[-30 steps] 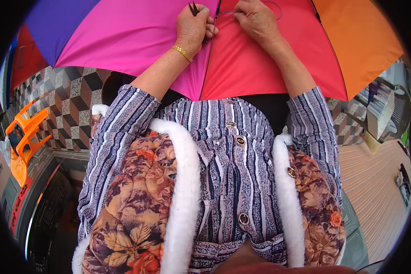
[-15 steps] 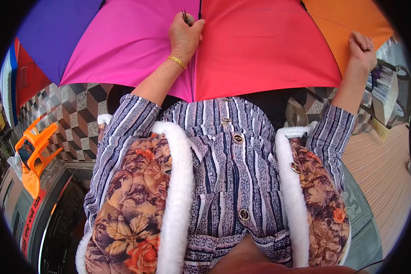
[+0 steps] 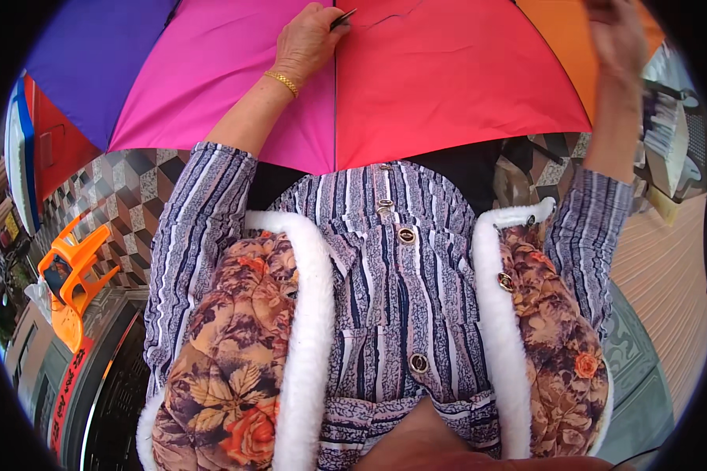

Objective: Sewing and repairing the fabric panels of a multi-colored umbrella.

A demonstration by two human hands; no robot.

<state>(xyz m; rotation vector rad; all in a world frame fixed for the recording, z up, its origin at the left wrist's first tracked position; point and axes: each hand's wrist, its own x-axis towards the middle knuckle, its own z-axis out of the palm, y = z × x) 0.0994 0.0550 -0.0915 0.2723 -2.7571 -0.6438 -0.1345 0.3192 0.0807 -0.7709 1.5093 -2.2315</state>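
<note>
An umbrella with purple, magenta, red and orange panels is spread across the far side, in front of my body. My left hand is closed at the seam between the magenta and red panels. From its fingers sticks a slim dark pointed piece, its tip toward the red panel; its exact kind is unclear. A thin dark thread curves over the red cloth just right of that tip. My right hand is raised over the orange panel, blurred by motion, and its fingers cannot be made out.
An orange plastic chair stands at the left on the patterned tile floor. At the right, beyond my right arm, are a grey perforated plastic item and a pale box-like thing. Dark cloth shows under the umbrella's near edge.
My left hand has moved slightly away and to the left, and its pointed piece now tilts rightward. The right hand has risen farther off and blurred. The loose thread now curves on the red panel.
</note>
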